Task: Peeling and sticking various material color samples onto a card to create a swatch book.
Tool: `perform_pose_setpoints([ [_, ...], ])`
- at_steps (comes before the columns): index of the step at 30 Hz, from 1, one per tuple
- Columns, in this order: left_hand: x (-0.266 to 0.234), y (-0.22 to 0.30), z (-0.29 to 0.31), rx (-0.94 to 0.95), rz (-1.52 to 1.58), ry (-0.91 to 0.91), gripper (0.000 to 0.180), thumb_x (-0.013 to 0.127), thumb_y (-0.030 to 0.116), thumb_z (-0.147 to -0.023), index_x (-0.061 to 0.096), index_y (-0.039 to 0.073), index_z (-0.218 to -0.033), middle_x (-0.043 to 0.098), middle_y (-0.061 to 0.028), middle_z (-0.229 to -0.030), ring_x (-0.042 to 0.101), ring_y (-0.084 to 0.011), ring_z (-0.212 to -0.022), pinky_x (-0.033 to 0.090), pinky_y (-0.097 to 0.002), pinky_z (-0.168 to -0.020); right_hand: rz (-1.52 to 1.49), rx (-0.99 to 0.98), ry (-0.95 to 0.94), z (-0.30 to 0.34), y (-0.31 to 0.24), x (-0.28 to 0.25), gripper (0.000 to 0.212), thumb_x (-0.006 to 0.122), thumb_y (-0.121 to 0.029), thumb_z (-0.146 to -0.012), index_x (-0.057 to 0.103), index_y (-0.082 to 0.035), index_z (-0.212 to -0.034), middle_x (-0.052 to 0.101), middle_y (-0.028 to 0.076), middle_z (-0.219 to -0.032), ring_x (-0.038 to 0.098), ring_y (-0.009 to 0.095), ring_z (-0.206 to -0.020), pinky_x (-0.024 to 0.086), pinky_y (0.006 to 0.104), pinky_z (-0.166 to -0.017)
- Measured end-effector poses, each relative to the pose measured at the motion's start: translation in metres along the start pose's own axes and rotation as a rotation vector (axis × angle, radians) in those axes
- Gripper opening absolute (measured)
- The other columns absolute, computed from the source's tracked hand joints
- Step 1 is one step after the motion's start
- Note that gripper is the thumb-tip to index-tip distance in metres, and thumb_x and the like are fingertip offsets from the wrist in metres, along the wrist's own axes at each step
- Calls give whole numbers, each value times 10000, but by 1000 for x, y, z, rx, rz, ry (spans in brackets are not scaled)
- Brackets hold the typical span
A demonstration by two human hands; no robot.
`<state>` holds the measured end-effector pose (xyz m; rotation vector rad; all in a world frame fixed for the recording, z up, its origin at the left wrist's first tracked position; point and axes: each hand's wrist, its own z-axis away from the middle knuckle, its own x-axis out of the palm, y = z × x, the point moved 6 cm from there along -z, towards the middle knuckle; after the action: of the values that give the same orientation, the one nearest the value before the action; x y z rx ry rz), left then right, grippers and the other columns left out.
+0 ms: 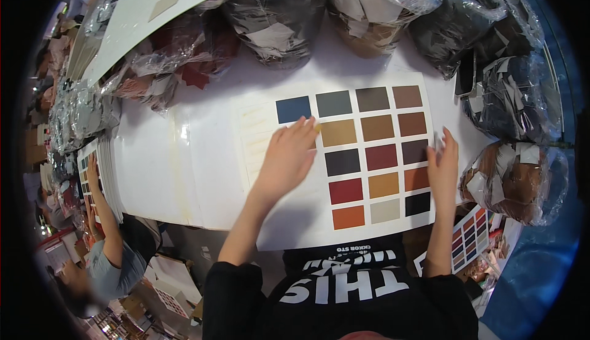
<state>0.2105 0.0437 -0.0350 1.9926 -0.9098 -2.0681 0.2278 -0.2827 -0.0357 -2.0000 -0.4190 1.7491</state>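
Observation:
A white swatch card [279,235] lies before me, with rows of coloured rectangles on its right part. Faint yellowish lines mark its left column. Across that column my left hand [290,149] rests with fingers stretched out, next to a navy blue rectangle [293,110]. A sliver of a brown rectangle [312,144] shows beside the fingers; the hand hides the rest. Something yellowish covers one fingertip. At the card's right edge is my right hand [444,163], fingers apart and nothing visible in it, beside the dark brown rectangle [415,151].
Plastic bags of cut pieces, including a grey bag [273,27] and a brown bag [510,180], line the table's far and right sides. A dark phone [466,74] lies among them. Another swatch card [132,27] leans at upper left. A co-worker [120,263] works at left.

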Motion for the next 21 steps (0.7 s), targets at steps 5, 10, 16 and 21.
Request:
perform_pose_setpoints([
  [5, 12, 76, 45, 90, 35, -6, 389, 577, 186, -888, 545, 98, -1266, 458, -76, -1419, 352, -259, -1365, 261, -512, -1088, -203, 78, -176, 5, 37, -4, 538, 554, -40, -910, 385, -52, -1421, 547, 134, -1021, 553, 195, -851, 480, 277, -739],
  [10, 13, 126, 88, 107, 161, -56, 372, 570, 167, -896, 541, 103, -1262, 418, -80, -1451, 339, -267, -1373, 223, -520, -1092, -603, 113, -475, -5, 19, 27, 529, 551, -22, -907, 431, -82, -1418, 454, -60, -717, 383, 49, -654, 351, 201, -591],
  [16, -3, 147, 120, 73, 151, 105, 383, 616, 139, -856, 561, 105, -1233, 432, -95, -1438, 360, -276, -1360, 242, -500, -1083, -785, -186, -679, 60, -128, 153, 580, 526, -72, -927, 336, -118, -1473, 602, 10, -993, 517, 64, -826, 460, 226, -756],
  [21, -23, 132, 143, -61, 32, 386, 414, 624, 100, -813, 578, 102, -1224, 447, -114, -1430, 400, -298, -1327, 237, -511, -1077, -971, -609, -790, 51, -275, 131, 711, 564, -10, -901, 221, -143, -1509, 374, 127, -1481, 480, 235, -1259, 396, 333, -1025],
])
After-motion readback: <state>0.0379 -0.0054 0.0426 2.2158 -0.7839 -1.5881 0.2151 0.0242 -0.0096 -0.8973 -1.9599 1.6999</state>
